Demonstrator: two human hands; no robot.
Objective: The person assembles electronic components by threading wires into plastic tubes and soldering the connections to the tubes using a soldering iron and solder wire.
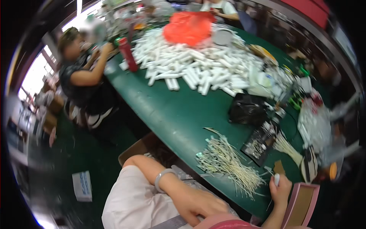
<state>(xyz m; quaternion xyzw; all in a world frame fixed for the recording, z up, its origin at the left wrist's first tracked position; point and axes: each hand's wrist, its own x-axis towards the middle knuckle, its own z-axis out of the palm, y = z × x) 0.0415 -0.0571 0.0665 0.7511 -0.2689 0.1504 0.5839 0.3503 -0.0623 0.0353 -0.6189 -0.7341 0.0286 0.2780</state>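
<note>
My left hand [202,204], with a pale bracelet [164,178] on the wrist, lies low in front of my body. Its thumb stands apart from its fingers; the fingertips are partly hidden and I see nothing held. At the table's near right edge, my right hand [281,189] is closed around a small white cylindrical piece [276,179], whose rounded end sticks up. Left of it spreads a bundle of thin cream wires [232,166] with small fittings at their far ends. A black tray of small metal parts [256,147] lies beyond the wires.
A pink-edged box [303,204] stands right of my right hand. White tubes [206,65] heap across the green table [160,110], under a red plastic bag [188,28]. A red bottle [127,53] stands far left. Another person [84,72] sits left; one more sits at the far end.
</note>
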